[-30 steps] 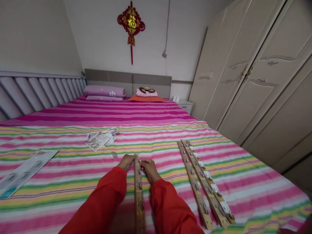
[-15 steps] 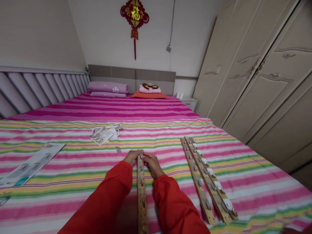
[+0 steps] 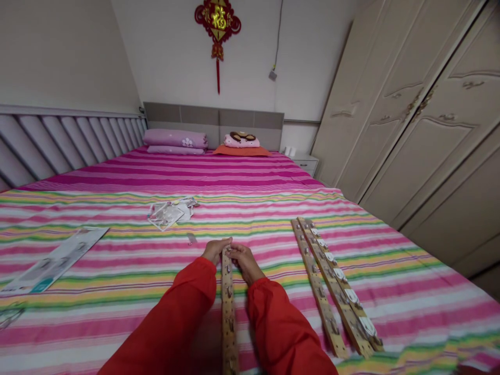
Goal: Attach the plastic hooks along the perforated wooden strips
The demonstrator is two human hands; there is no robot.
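A long wooden strip with small metal pieces along it lies lengthwise on the striped bed cover, between my two red sleeves. At its far end, my left hand grips the strip's left edge with its fingers closed. My right hand is pinched at a small metal piece on that same end. The fingertips hide part of this piece. To the right lie more wooden strips side by side, also with metal pieces, and the rightmost one carries white tags.
Small plastic packets lie beyond my left hand, with a small clear piece nearer. At the left are a long clear package and thin metal items. Folded bedding sits by the headboard; a wardrobe stands at the right.
The view has shifted slightly. My right fingertips have moved in over the strip's far end, onto the metal piece; my left hand stays at the same end.
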